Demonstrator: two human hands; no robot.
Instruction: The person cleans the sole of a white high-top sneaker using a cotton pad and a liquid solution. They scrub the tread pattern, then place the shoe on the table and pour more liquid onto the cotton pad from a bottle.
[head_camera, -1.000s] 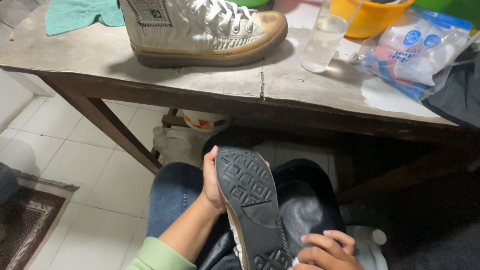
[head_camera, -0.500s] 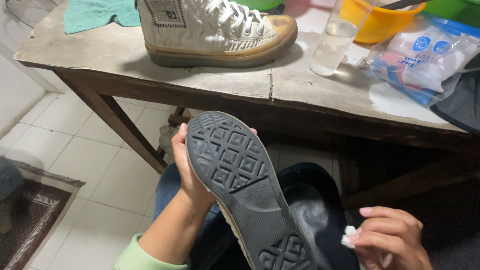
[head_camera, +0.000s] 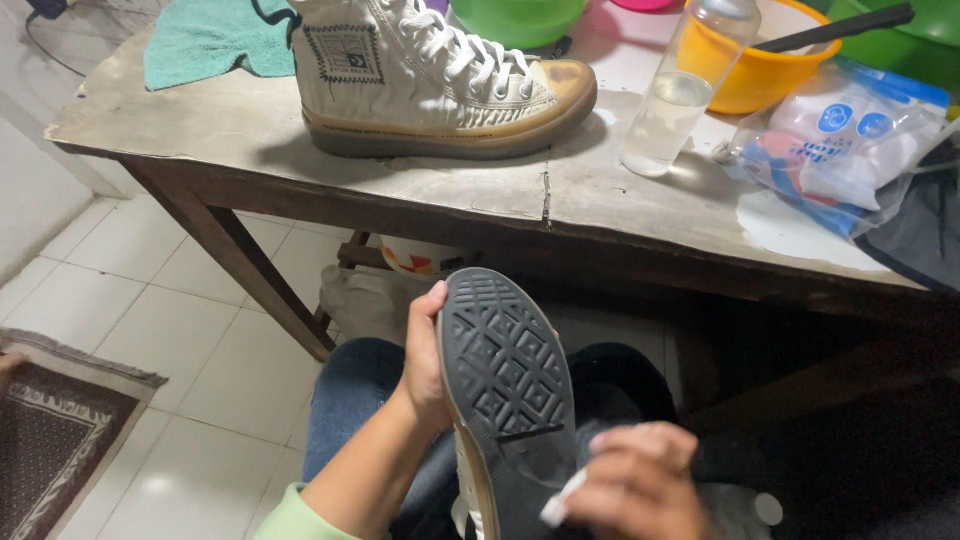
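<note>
Left hand (head_camera: 425, 360) gripping upturned sneaker (head_camera: 505, 400); right hand (head_camera: 640, 485) closed on white wipe (head_camera: 558, 505) at sole heel. Matching sneaker (head_camera: 440, 85) waiting mid-surface; cleaning evidently incomplete.

Across the top of the frame the worktop (head_camera: 300, 130) is crowded on its right half: a white high-top shoe (head_camera: 440, 80) stands mid-top, a clear plastic bottle (head_camera: 685, 90) just right of it, then a yellow bowl (head_camera: 775, 60) and a plastic bag (head_camera: 850, 140) near the right edge. A bare strip runs along the front edge and the left corner below the teal cloth (head_camera: 210, 40). Under it, the wooden leg (head_camera: 240, 260) slants at centre left. The tiled floor (head_camera: 150, 340) at lower left lies open beside a dark rug (head_camera: 50, 440). At bottom centre the upturned shoe sole (head_camera: 505, 385) fills the lap between both hands.
</note>
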